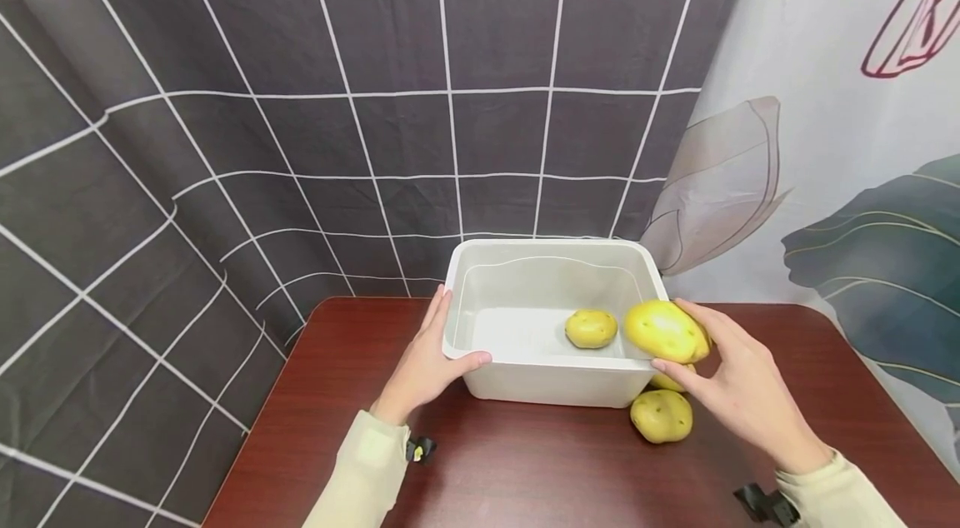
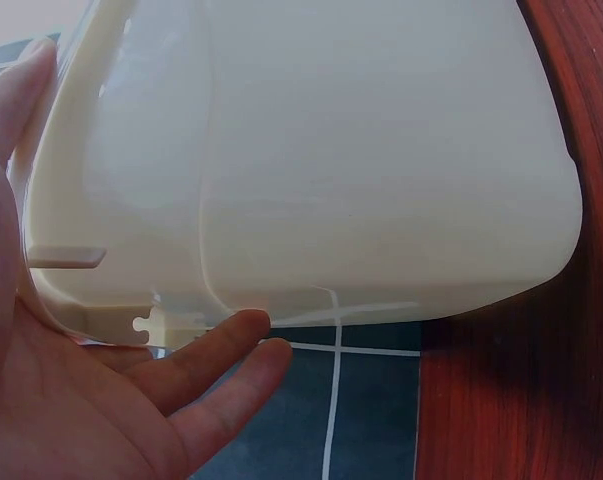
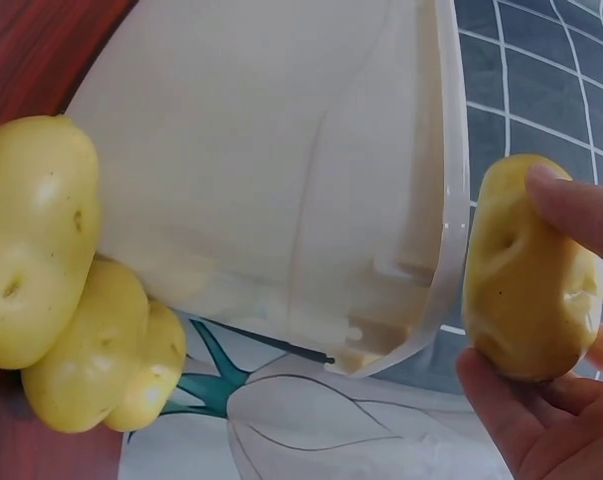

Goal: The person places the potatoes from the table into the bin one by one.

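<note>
A white plastic bin (image 1: 551, 382) stands on the table with one yellow potato (image 1: 591, 329) on its floor. At the bin's front left corner my left hand (image 1: 427, 366) holds the rim, thumb over the front edge and fingers along the outer side wall (image 2: 381, 160). My right hand (image 1: 738, 378) grips another potato (image 3: 531, 270) between thumb and fingers, above the bin's right rim. Beside the bin's right wall lie more potatoes: a near one (image 3: 31, 240), a middle one (image 3: 86, 350) and a farther one (image 3: 153, 370), partly hidden.
The reddish-brown wooden table (image 1: 510, 461) extends to both sides and in front of the bin. Directly behind hangs a dark grey cloth (image 1: 390, 136) with a white grid, and a white floral cloth (image 1: 817, 145) hangs at the right.
</note>
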Available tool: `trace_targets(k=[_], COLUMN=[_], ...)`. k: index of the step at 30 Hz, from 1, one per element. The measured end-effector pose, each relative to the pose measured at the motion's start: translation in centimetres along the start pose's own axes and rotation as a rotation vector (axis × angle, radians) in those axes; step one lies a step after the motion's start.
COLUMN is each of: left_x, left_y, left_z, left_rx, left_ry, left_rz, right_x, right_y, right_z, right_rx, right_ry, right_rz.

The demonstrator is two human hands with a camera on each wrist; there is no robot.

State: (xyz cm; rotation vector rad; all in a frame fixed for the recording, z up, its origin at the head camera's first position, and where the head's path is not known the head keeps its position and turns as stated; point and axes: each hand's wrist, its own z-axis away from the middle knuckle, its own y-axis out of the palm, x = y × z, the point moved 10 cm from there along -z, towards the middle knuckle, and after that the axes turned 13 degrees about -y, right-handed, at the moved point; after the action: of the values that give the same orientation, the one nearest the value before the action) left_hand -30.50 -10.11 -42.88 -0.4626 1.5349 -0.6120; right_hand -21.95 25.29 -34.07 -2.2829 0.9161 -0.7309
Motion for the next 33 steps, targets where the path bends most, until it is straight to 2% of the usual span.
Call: trace_targets(k=[33], left_x=[0.1], left_y=[0.0], left_z=[0.0], left_rx=[0.009], left_ry=[-0.001], left_rz=[0.001], right_x=[-0.3], right_y=[3.1], right_z=[-1.9], right_rx=[0.056], right_ry=[0.035], right_rz=[-0.005])
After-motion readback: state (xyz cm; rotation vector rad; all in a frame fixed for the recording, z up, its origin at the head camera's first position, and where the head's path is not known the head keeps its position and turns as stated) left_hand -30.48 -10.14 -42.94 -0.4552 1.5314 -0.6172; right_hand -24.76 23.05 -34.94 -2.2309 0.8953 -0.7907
